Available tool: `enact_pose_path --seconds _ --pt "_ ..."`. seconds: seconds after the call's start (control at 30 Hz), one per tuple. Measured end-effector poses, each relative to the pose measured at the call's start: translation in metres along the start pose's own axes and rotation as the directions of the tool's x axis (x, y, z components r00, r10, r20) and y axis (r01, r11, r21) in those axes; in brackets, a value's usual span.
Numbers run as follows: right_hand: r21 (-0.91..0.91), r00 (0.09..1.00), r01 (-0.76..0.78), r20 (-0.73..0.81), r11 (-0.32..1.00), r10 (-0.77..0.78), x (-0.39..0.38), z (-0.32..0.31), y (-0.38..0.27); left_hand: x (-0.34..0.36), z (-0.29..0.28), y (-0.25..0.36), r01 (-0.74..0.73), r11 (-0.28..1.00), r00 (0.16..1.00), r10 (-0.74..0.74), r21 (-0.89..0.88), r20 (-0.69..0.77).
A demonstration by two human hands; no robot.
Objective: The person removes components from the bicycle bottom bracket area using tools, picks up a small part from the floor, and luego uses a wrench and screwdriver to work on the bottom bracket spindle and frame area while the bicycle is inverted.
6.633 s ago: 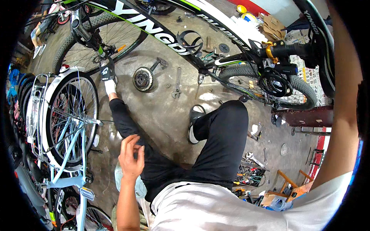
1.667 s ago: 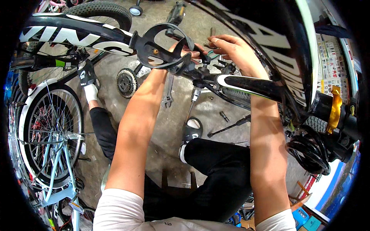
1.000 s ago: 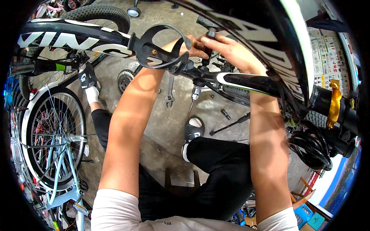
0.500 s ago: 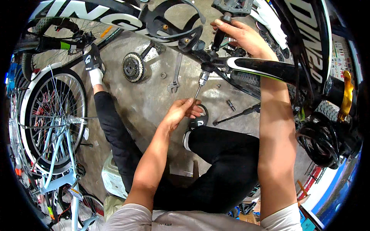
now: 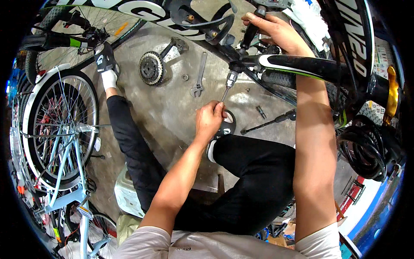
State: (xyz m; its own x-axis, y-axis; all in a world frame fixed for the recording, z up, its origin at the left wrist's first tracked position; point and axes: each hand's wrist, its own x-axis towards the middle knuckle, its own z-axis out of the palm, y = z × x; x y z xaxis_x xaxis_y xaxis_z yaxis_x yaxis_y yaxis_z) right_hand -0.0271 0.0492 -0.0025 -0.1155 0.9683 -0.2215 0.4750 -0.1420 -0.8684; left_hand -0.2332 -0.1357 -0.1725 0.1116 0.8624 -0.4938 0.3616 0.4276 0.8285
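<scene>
Clasping end of rod [image 5: 224, 94] mid-frame, left hand [image 5: 209, 118] likely gains leverage; right hand [image 5: 283, 35], upper right, touches crank [image 5: 249, 36], fingers' grip unclear; best brace firmly.

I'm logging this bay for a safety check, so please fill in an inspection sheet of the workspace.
Surface: grey floor, scuffed.
Work things: black bicycle frame; crank arm; metal rod at the frame.
Clutter: toothed crankset, wrench and small ring lying on the floor.
Hands: left hand grips the rod; right hand is at the crank arm.
Cables: black coil, far right.
Surroundings: pale-blue bicycle, left.
</scene>
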Motion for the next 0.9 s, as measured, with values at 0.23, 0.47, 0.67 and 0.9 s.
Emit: enact_pose_path --seconds 0.23,0.47,0.67,0.9 --pt "-0.015 0.999 -0.001 0.042 1.0 0.002 0.003 0.0 0.004 0.02 -0.016 -0.008 0.39 0.542 0.893 -0.023 -0.744 0.45" --pt "-0.047 0.994 -0.082 0.066 0.996 0.085 0.006 -0.004 0.006 0.05 -0.005 0.04 0.247 0.782 0.925 -0.016 -0.572 0.379" --pt "-0.054 0.991 -0.096 0.088 0.994 0.101 0.006 -0.003 0.001 0.054 0.001 0.034 0.161 0.82 0.958 0.004 -0.55 0.285" --pt "-0.1 1.0 0.011 -0.005 0.995 -0.011 0.009 -0.001 0.01 0.057 0.009 0.03 0.044 0.796 0.978 0.09 -0.604 0.189"
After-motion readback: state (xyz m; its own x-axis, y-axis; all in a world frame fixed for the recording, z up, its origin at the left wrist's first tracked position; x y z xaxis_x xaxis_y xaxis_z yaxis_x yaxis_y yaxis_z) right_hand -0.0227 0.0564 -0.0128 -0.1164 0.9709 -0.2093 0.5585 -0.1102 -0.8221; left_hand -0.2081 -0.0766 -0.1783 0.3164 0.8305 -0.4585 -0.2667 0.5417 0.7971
